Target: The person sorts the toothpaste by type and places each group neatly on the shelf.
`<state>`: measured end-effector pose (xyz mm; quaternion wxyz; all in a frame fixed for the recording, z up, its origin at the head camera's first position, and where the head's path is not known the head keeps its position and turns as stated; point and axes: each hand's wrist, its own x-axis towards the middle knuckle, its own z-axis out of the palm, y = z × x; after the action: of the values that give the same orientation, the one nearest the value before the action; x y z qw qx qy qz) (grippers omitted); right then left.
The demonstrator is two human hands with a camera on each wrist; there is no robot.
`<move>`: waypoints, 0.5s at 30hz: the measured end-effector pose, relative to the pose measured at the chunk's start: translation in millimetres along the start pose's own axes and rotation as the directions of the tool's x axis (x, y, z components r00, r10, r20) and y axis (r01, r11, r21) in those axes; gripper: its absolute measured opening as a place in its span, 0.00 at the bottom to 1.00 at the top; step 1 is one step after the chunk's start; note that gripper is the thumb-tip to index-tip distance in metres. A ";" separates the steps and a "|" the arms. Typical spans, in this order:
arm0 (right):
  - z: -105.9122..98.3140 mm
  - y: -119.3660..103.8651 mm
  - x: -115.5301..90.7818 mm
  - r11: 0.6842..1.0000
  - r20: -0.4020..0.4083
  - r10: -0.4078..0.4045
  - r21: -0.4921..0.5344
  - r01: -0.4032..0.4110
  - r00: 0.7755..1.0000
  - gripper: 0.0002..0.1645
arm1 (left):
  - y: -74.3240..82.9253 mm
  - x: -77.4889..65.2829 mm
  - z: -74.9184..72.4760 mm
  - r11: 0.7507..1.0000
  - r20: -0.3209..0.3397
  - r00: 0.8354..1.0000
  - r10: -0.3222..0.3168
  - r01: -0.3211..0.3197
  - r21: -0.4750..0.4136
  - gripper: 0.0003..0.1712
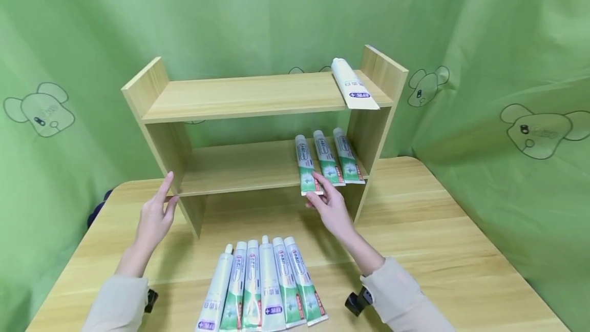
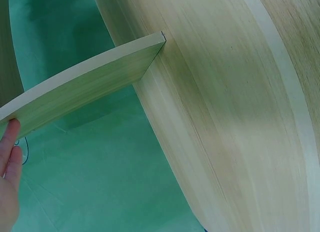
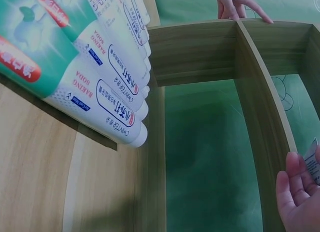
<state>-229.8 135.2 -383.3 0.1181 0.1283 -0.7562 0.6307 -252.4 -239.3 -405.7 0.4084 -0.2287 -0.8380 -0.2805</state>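
Pinching, between thumb and fingers of the right hand (image 1: 333, 210), the near end of a green-and-white toothpaste tube (image 1: 304, 160), leftmost of three on the lower shelf (image 1: 239, 165). Touching the left upright (image 1: 169, 142) with index finger straight and thumb spread from it on the left hand (image 1: 154, 219). Above, on the top shelf (image 1: 244, 96), one white tube (image 1: 351, 85); in front, on the table (image 1: 438, 240), six tubes (image 1: 252, 286) side by side.

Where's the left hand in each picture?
Head: left hand left of centre, by the wooden shelf unit's left side.
Left wrist: left hand at the lower left edge, cut off.
Right wrist: left hand at the top edge, right of centre.
Shared landmark: the wooden shelf unit.
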 end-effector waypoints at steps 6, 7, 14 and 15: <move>-1.3 0.4 2.7 1.000 0.011 -0.002 -0.006 0.002 1.000 0.32 | -1.4 0.1 0.3 1.000 -0.008 1.000 0.020 -0.020 0.002 0.42; -1.5 0.7 3.4 1.000 0.012 -0.004 -0.006 0.004 1.000 0.32 | -1.6 0.1 0.4 1.000 -0.009 1.000 0.022 -0.022 0.003 0.43; -2.8 0.2 6.2 1.000 0.026 0.015 0.019 -0.015 1.000 0.32 | -2.9 1.8 1.6 0.999 -0.012 0.999 0.033 -0.033 0.003 0.43; -2.8 0.0 6.5 1.000 0.028 0.015 0.018 -0.016 1.000 0.32 | -3.0 2.0 1.6 0.999 -0.013 0.999 0.034 -0.034 0.004 0.43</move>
<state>-235.8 137.7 -380.6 0.1016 0.1322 -0.7529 0.6367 -256.2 -240.1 -405.8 0.4188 -0.2402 -0.8319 -0.2736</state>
